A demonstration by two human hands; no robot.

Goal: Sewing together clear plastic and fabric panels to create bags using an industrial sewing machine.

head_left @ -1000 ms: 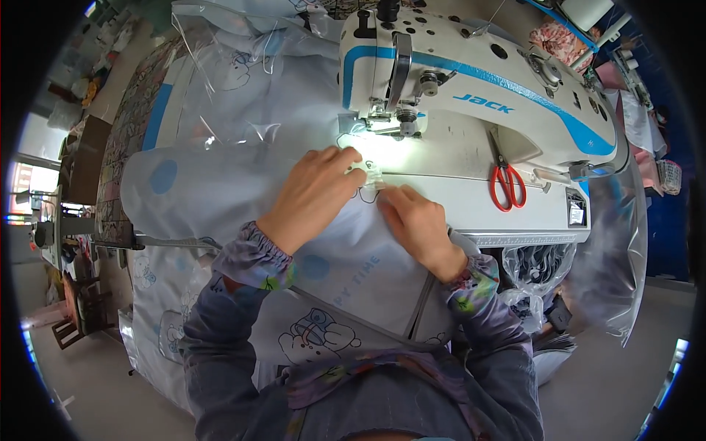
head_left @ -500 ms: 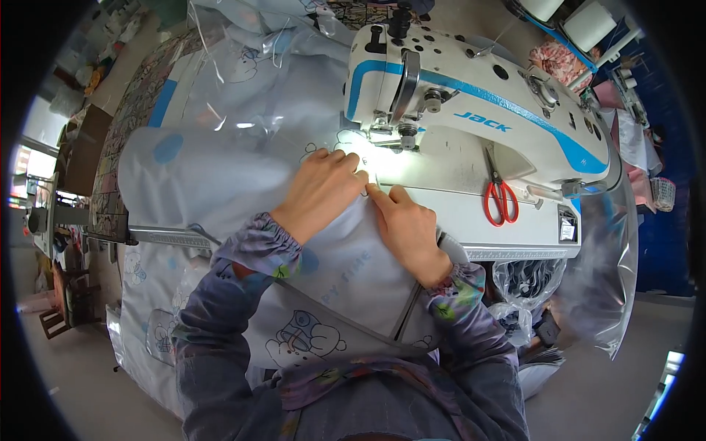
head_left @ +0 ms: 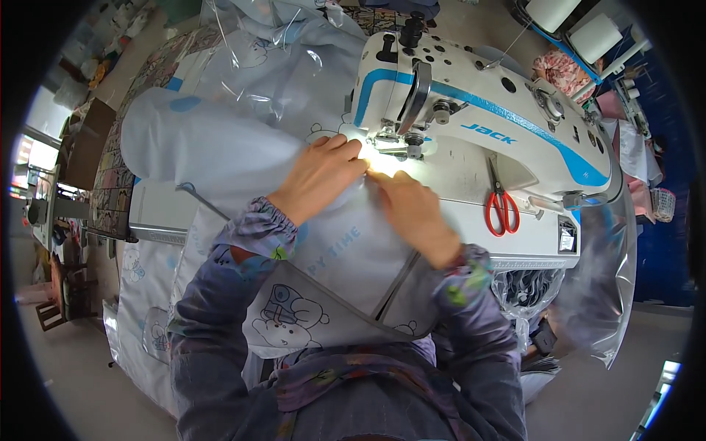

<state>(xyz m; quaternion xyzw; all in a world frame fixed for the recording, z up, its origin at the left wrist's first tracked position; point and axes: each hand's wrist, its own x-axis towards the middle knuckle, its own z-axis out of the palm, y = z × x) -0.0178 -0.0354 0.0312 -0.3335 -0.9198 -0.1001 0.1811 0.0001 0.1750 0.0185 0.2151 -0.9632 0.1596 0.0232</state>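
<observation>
A large pale grey fabric (head_left: 353,228) with blue spots, bear drawings and dark grey edging drapes across the table and over my lap. On it, close to the needle area, my left hand (head_left: 321,175) has its fingers curled down, pinching the fabric. My right hand (head_left: 418,213) meets it from the right, thumb and forefinger closed on the fabric just in front of the lit presser foot; its wrist side is slightly blurred. The white and blue sewing machine (head_left: 471,110) stands at the right, its needle end just beyond my fingertips.
Red-handled scissors (head_left: 502,213) lie on the machine bed right of my right hand. White thread cones (head_left: 594,38) stand at the upper right. A clear plastic bag (head_left: 526,294) hangs below the table's right edge. Patterned cloth (head_left: 140,110) lies along the far left.
The fabric on the left has shifted, uncovering more of the white table edge. The lap portion has slid slightly left. Both hands stay by the needle, my right wrist swinging a little rightward.
</observation>
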